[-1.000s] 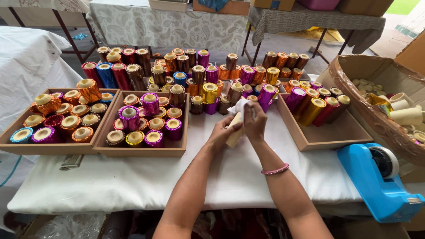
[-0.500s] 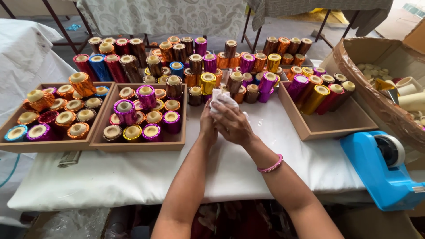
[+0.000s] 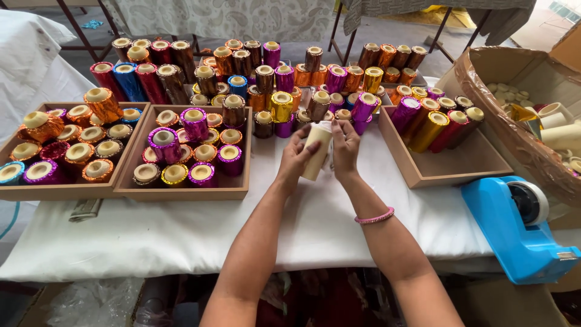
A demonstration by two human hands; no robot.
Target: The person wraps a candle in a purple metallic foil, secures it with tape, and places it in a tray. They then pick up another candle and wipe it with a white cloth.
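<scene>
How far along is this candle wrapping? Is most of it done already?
Much looks done: foil-wrapped candles fill two wooden trays on the left, stand in rows at the back, and partly fill the right tray. In hand: the left hand and right hand hold one bare cream candle, not yet foiled. Left: more plain candles in the cardboard box at far right.

A work table point(image 3: 181, 242) draped in a white cloth fills the near view, its front edge hanging in soft folds. Beyond its far edge stands a second table point(image 3: 242, 15) covered with a pale patterned cloth, and at the far right a third table point(image 3: 484, 12) under a grey cloth, both on dark metal legs. The floor point(image 3: 339, 42) between them is grey. Along the left edge lies more white cloth point(image 3: 30, 54). Even daylight falls throughout.
</scene>
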